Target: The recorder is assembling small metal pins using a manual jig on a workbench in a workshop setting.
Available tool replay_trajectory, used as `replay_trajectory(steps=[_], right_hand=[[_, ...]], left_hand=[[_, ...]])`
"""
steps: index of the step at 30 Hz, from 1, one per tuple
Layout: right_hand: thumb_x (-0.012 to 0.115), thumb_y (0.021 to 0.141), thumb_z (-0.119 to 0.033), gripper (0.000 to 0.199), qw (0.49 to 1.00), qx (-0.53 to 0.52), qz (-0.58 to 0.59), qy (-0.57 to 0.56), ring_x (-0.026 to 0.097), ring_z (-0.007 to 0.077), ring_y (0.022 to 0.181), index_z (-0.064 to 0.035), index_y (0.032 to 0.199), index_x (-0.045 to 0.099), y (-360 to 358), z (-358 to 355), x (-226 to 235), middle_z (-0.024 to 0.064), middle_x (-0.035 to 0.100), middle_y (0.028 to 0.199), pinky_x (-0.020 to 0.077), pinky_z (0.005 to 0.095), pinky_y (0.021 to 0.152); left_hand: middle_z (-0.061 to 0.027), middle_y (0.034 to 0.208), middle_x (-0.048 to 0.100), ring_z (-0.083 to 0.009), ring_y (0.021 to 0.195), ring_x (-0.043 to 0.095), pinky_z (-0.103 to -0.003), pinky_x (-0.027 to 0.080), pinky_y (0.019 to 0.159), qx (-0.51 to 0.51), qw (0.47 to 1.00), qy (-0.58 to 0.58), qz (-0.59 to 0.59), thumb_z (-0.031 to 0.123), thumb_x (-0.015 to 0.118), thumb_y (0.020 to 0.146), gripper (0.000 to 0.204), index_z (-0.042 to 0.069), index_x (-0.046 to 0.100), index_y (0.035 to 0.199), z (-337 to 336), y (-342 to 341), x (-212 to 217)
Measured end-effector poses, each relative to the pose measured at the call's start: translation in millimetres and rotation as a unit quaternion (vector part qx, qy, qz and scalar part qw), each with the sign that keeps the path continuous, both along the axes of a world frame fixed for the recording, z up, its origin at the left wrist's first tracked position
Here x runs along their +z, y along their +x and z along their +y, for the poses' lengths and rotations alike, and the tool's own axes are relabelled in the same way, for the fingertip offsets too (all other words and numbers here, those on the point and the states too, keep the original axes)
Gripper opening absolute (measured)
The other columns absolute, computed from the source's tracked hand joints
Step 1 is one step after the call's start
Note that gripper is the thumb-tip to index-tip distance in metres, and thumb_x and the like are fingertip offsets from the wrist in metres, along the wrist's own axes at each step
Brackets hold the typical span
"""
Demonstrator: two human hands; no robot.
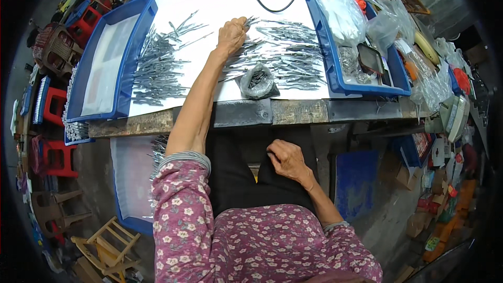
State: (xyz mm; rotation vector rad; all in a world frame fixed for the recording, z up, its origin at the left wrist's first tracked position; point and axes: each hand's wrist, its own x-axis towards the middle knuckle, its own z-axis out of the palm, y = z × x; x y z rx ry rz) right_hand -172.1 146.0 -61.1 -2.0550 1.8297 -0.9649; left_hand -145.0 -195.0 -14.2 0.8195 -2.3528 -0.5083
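My left hand [232,35] reaches over the white tabletop [209,0], its fingers closed at the upper end of a spread of thin grey metal rods [293,47]. Rod ends show just past the fingertips. Left of that forearm lies another pile of similar rods [157,68], some fanned out toward the back. Close to the front edge stands a small plastic bag [257,82], its mouth open, with dark pieces inside. My right hand [289,158] rests on my thigh below the table edge, fingers curled, with nothing seen in it.
A blue tray [123,68] with a pale lining bounds the left side. On the right, another blue tray [346,86] holds plastic bags and a dark-framed item. A black cable [272,10] loops across the back. Red stools [57,158] and a wooden stool [107,246] stand at left.
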Motion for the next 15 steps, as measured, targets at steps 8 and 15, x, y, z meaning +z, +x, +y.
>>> replay_trajectory(steps=[8, 15], right_hand=[[0.059, 0.067, -0.001, 0.012, 1.000, 0.010, 0.004, -0.001, 0.055, 0.0280, 0.068, -0.0020, 0.074, 0.049, 2.6, -4.5, 1.1, 0.0108, 0.051, 0.071, 0.0447, 0.0355, 0.060], [0.061, 0.066, -0.002, 0.012, 1.000, 0.010, 0.022, 0.013, 0.056, 0.0277, 0.067, -0.0010, 0.074, 0.052, 2.6, -4.1, -0.7, 0.0105, 0.054, 0.072, 0.0450, 0.0353, 0.059]], left_hand=[[-0.0121, 0.099, 0.060, -0.0277, 0.094, 0.055, -0.046, 0.040, 0.083, 0.003, 0.992, 0.075, -0.102, 0.040, 0.056, 0.073, 0.043, 0.009, 0.059, 0.101, 11.0, -6.7, 11.4], [-0.0138, 0.107, 0.058, -0.0292, 0.102, 0.054, -0.045, 0.038, 0.093, -0.111, 0.971, 0.206, 0.037, 0.051, 0.070, 0.052, 0.076, 0.011, 0.054, 0.115, 10.7, 8.3, 11.1]])
